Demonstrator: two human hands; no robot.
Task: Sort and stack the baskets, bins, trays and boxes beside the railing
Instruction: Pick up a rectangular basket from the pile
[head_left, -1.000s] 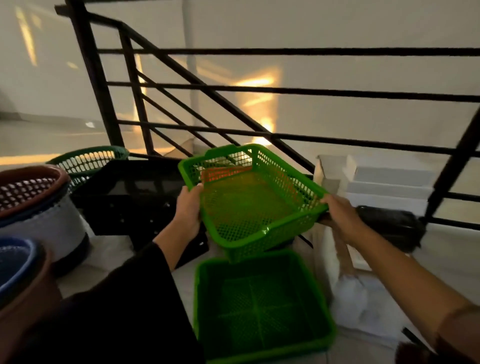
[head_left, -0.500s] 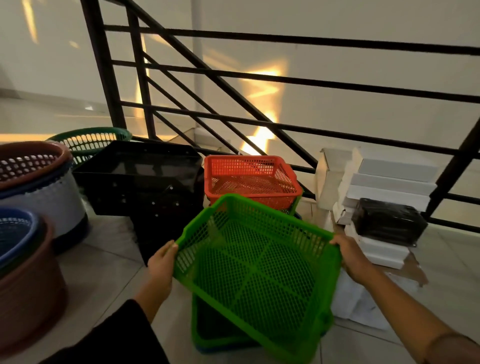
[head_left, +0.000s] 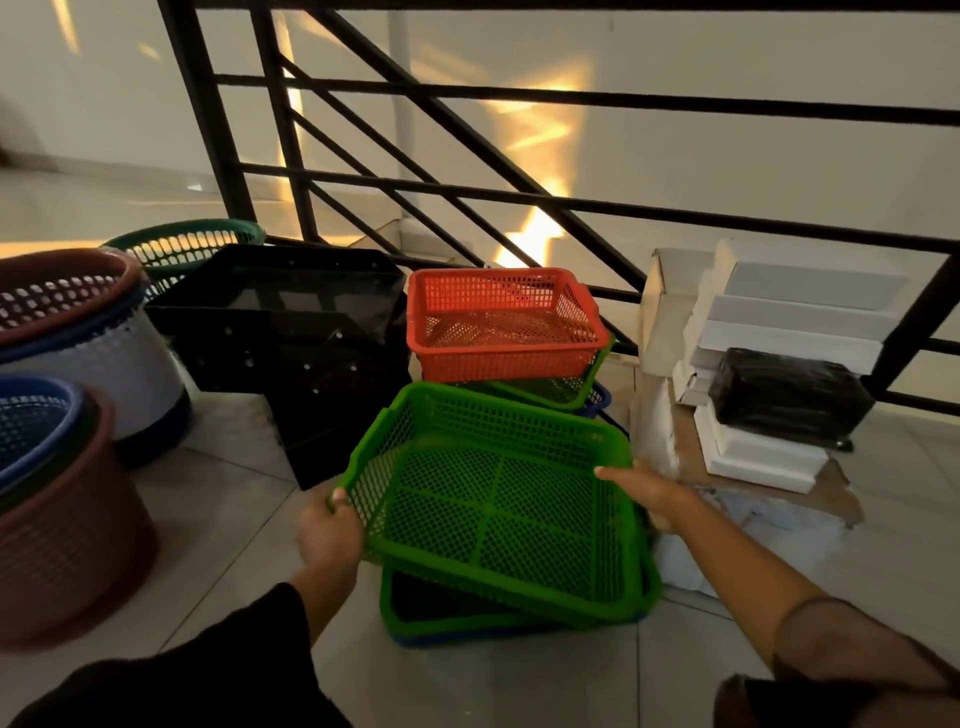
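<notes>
The green plastic mesh basket (head_left: 498, 499) has been brought lower, onto another green basket (head_left: 410, 613) on the floor. It is gripped at both sides by the left hand (head_left: 327, 535) and right hand (head_left: 649, 491).

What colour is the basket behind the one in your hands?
Orange, seen in the head view.

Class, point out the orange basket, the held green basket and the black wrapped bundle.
orange basket (head_left: 506, 358), head view, front wall
held green basket (head_left: 498, 499), head view, mesh floor
black bundle (head_left: 784, 397), head view, front face
</notes>
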